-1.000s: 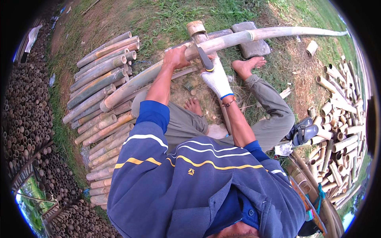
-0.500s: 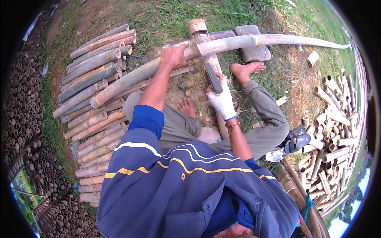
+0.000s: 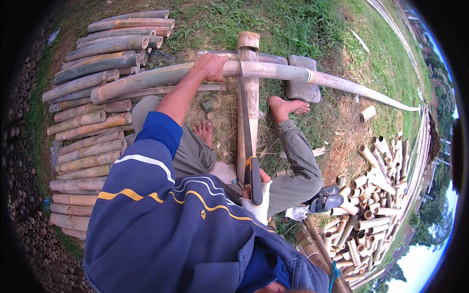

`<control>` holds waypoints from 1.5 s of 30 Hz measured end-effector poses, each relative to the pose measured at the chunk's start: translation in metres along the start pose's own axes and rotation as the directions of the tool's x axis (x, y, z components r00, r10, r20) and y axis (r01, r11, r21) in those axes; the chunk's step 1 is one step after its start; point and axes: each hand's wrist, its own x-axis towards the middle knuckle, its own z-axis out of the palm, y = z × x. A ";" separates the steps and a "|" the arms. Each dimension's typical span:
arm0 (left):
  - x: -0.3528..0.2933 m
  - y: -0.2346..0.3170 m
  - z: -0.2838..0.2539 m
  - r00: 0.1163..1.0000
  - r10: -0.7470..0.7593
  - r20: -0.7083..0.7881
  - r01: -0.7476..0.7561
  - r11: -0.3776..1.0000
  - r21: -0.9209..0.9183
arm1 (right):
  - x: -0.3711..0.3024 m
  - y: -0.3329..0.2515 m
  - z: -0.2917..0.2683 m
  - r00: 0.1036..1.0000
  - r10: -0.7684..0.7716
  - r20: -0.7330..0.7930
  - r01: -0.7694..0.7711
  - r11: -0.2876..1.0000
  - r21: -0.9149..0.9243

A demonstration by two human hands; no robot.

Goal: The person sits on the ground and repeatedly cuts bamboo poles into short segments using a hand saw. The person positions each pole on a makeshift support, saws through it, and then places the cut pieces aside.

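A long greenish bamboo pole [image 3: 281,72] lies crosswise in front of me over a thick bamboo support [image 3: 249,97]. My left hand [image 3: 211,67] is wrapped around the pole just left of the support. In a white knitted glove with bare fingertips, my right hand [image 3: 256,195] grips the black-and-yellow handle of a handsaw [image 3: 247,132], close to my body. The blade stretches away from me, and its far end rests at the pole beside my left hand. The glove is partly hidden behind the saw handle.
Cut bamboo lengths [image 3: 93,146] are stacked at my left. A heap of short bamboo pieces [image 3: 371,210] lies at right, near a dark sandal [image 3: 326,201]. A grey stone block [image 3: 302,80] sits under the pole. My bare feet [image 3: 288,108] flank the support.
My right hand has drawn the saw back toward my body, so more of the blade shows on the near side of the pole. My left hand keeps its hold. The view has shifted.
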 end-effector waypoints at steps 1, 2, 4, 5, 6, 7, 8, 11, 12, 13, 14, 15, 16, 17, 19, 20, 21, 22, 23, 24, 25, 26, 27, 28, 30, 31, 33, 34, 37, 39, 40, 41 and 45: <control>0.003 -0.006 0.000 1.000 -0.002 -0.014 0.002 1.000 0.003 | 0.029 0.003 0.003 0.997 -0.081 0.018 0.082 0.995 -0.056; 0.000 -0.009 -0.001 1.000 -0.018 -0.004 0.018 1.000 -0.002 | 0.069 0.012 0.016 0.990 -0.128 0.051 0.134 0.983 -0.125; 0.000 -0.003 -0.009 1.000 -0.004 -0.002 0.004 1.000 -0.026 | 0.161 0.021 0.056 0.992 -0.128 0.015 0.128 0.992 0.003; 0.002 0.006 -0.014 1.000 0.025 -0.001 -0.025 0.999 -0.029 | 0.207 0.034 0.071 0.966 -0.254 -0.056 0.253 0.967 -0.017; 0.008 0.010 -0.021 0.999 0.050 -0.009 -0.050 0.998 -0.026 | 0.242 0.038 0.078 0.979 -0.196 -0.050 0.196 0.980 0.013; 0.010 0.007 -0.023 0.998 0.062 -0.008 -0.062 0.998 -0.024 | 0.256 0.040 0.084 0.991 -0.131 -0.031 0.133 0.990 0.050; 0.008 0.002 -0.021 0.998 0.069 0.000 -0.069 0.997 -0.027 | 0.250 0.038 0.087 0.992 -0.124 -0.022 0.125 0.991 0.053; 0.002 -0.002 -0.015 0.997 0.060 0.039 -0.059 0.998 -0.024 | 0.200 0.042 0.078 0.996 -0.084 0.023 0.082 0.995 0.056; 0.004 -0.012 -0.015 0.998 0.056 -0.004 -0.056 0.998 -0.011 | 0.153 0.034 0.062 0.983 -0.179 0.027 0.180 0.983 -0.044; 0.006 -0.014 -0.011 0.997 0.072 -0.032 -0.072 0.997 -0.005 | 0.101 0.044 0.043 0.984 -0.174 0.028 0.175 0.981 -0.083; 0.006 -0.015 -0.007 0.998 0.056 0.009 -0.056 0.998 0.014 | 0.048 0.027 0.021 0.997 -0.034 0.069 0.037 0.998 -0.041; 0.001 -0.008 -0.005 0.997 0.055 0.047 -0.055 0.999 -0.005 | 0.005 0.027 0.006 1.000 -0.015 0.020 0.015 1.000 0.019; 0.003 -0.004 -0.012 0.997 0.049 0.063 -0.048 0.999 -0.016 | -0.011 0.026 0.004 0.997 0.071 0.000 -0.070 0.987 0.146; 0.001 -0.008 -0.016 0.997 0.027 0.076 -0.025 0.999 -0.023 | -0.025 0.026 0.002 0.988 0.153 -0.003 -0.146 0.949 0.280; 0.009 -0.007 -0.016 0.996 0.019 0.081 -0.018 1.000 -0.016 | -0.024 0.024 0.002 0.985 0.173 -0.020 -0.159 0.939 0.304; 0.014 -0.003 -0.016 0.996 0.024 0.080 -0.023 1.000 -0.007 | -0.008 0.022 0.004 0.993 0.114 -0.026 -0.107 0.975 0.197; 0.014 0.000 -0.013 0.995 0.025 0.092 -0.026 1.000 0.002 | 0.026 0.012 0.009 0.999 -0.036 -0.006 0.035 0.998 -0.058; 0.016 -0.002 -0.014 0.996 0.026 0.090 -0.025 1.000 -0.012 | 0.052 0.010 0.015 0.996 -0.090 0.026 0.093 0.990 -0.106; 0.024 -0.006 -0.020 0.997 0.021 0.071 -0.020 1.000 -0.015 | 0.076 0.012 0.021 0.988 -0.146 0.051 0.152 0.978 -0.140; 0.031 -0.009 -0.023 0.998 0.019 0.061 -0.018 1.000 -0.024 | 0.082 0.015 0.035 0.996 -0.090 -0.002 0.090 0.990 -0.104; 0.031 -0.014 -0.021 0.997 0.015 0.078 -0.013 1.000 -0.025 | 0.083 0.018 0.040 0.999 -0.034 0.008 0.034 0.998 -0.055; 0.028 -0.023 -0.025 0.996 0.008 0.094 -0.005 0.999 -0.034 | 0.085 0.018 0.046 0.999 0.016 0.033 -0.016 1.000 -0.008; 0.037 -0.028 -0.040 0.997 -0.004 0.076 0.007 0.999 -0.032 | 0.095 0.022 0.046 0.999 -0.031 0.027 0.032 0.999 -0.014; 0.033 -0.020 -0.032 0.999 0.015 0.039 -0.016 1.000 0.011 | 0.090 0.027 0.042 0.999 -0.052 0.005 0.052 0.998 -0.028; 0.034 -0.010 -0.025 1.000 -0.006 -0.003 0.006 0.997 0.075 | 0.090 0.019 0.028 1.000 -0.018 -0.009 0.017 0.999 -0.047; 0.029 -0.009 -0.024 1.000 -0.022 -0.006 0.023 0.996 0.087 | 0.091 0.009 0.024 0.999 0.044 0.023 -0.046 0.995 0.088; 0.022 -0.007 -0.016 0.999 0.015 -0.038 -0.013 0.998 0.058 | 0.086 -0.018 0.016 0.998 0.067 0.020 -0.069 0.984 0.165; 0.020 -0.009 -0.018 0.998 0.024 -0.060 -0.021 0.998 0.053 | 0.084 -0.019 0.018 1.000 0.013 -0.001 -0.013 0.992 0.129; 0.014 0.001 -0.026 1.000 -0.014 0.010 0.014 0.999 0.044 | 0.061 -0.035 0.010 1.000 0.014 -0.019 -0.012 0.994 0.107; 0.015 -0.002 -0.023 1.000 -0.022 -0.006 0.022 1.000 0.021 | 0.058 -0.031 0.009 0.999 0.044 -0.018 -0.041 0.989 0.139; 0.016 -0.007 -0.018 0.999 -0.034 -0.009 0.034 0.999 0.020 | 0.063 -0.029 0.011 1.000 0.009 -0.016 -0.008 0.996 0.091; 0.014 -0.010 -0.011 0.999 -0.038 -0.004 0.038 0.999 0.024 | 0.072 -0.026 0.013 0.999 -0.028 -0.016 0.028 0.999 0.044; 0.020 0.010 -0.013 0.999 -0.014 -0.032 0.015 0.999 0.035 | 0.249 0.012 0.080 0.996 -0.090 -0.025 0.090 0.996 0.009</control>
